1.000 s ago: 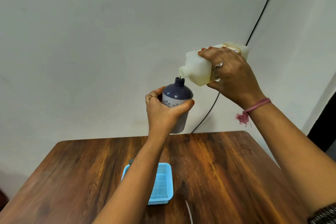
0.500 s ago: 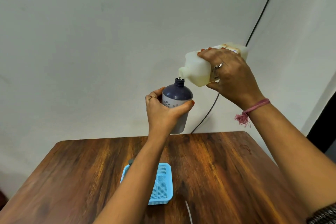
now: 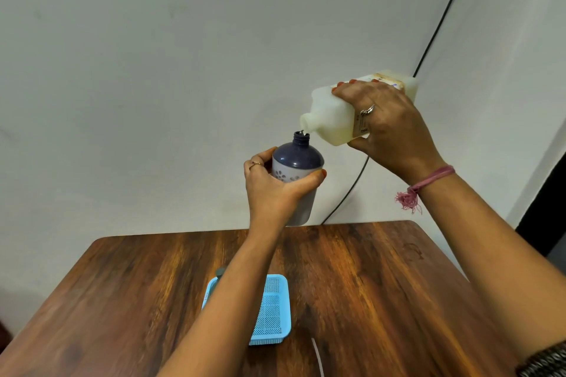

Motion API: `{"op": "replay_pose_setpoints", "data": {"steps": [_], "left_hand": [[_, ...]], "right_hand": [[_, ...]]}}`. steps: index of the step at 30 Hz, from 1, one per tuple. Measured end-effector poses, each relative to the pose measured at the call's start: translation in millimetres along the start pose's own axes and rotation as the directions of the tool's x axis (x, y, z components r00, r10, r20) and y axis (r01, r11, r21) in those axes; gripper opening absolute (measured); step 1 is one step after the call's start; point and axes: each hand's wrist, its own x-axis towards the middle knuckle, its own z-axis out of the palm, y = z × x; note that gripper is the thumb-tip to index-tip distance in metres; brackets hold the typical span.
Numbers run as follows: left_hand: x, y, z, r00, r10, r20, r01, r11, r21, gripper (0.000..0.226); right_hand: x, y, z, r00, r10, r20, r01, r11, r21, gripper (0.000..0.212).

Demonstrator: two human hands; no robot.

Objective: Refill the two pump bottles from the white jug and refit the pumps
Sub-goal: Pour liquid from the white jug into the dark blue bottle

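The left hand (image 3: pixel 277 193) has its fingers wrapped round the purple bottle (image 3: pixel 296 174) above the bench (image 3: pixel 382 285), and the right hand (image 3: pixel 389 128) grips the tipped white jug (image 3: pixel 332 119), spout at the bottle's mouth.

The left forearm hides the near-left part of the blue basket (image 3: pixel 271 309) on the table (image 3: pixel 382 285); a dark object (image 3: pixel 220 271) behind it is unidentifiable. The jug label's (image 3: pixel 361 127) print is too small to read.

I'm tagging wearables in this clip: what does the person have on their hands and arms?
Left hand: a thin ring, orange-red nail polish. Right hand: a silver ring, the same polish, a pink thread bracelet with a frayed tassel at the wrist. A dark patterned sleeve shows at the lower right.
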Motion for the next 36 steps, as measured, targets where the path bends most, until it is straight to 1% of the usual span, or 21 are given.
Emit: {"op": "replay_pose_setpoints", "data": {"steps": [6, 15, 20, 25, 30, 36], "left_hand": [[0.2, 0.7, 0.8, 1.0, -0.005, 0.002, 0.005, 1.0, 0.002, 0.08], [1.0, -1.5, 1.3, 1.0, -0.004, 0.004, 0.004, 1.0, -0.005, 0.085], [1.5, -1.9, 1.8, 1.0, -0.001, 0.006, 0.001, 1.0, 0.001, 0.081], [2.2, -1.8, 2.1, 1.0, -0.002, 0.011, 0.002, 1.0, 0.003, 0.083], [2.8, -2.7, 2.6, 1.0, -0.004, 0.011, 0.004, 1.0, -0.004, 0.08], [4.2, -3.2, 4.0, 1.0, -0.01, 0.011, 0.01, 1.0, -0.007, 0.08]], "right_hand": [[0.3, 0.3, -0.7, 1.0, -0.008, 0.001, 0.008, 1.0, -0.004, 0.065], [0.7, 1.6, 1.5, 1.0, -0.006, 0.01, 0.006, 1.0, -0.009, 0.066], [0.2, 1.3, 1.8, 1.0, -0.011, 0.01, 0.011, 1.0, -0.013, 0.065], [0.3, 2.0, 2.9, 1.0, -0.017, 0.012, 0.018, 1.0, -0.015, 0.066], [0.3, 5.0, 4.0, 1.0, -0.028, 0.004, 0.028, 1.0, -0.004, 0.064], [-0.3, 5.0, 5.2, 1.0, -0.029, 0.002, 0.029, 1.0, -0.01, 0.066]]}}
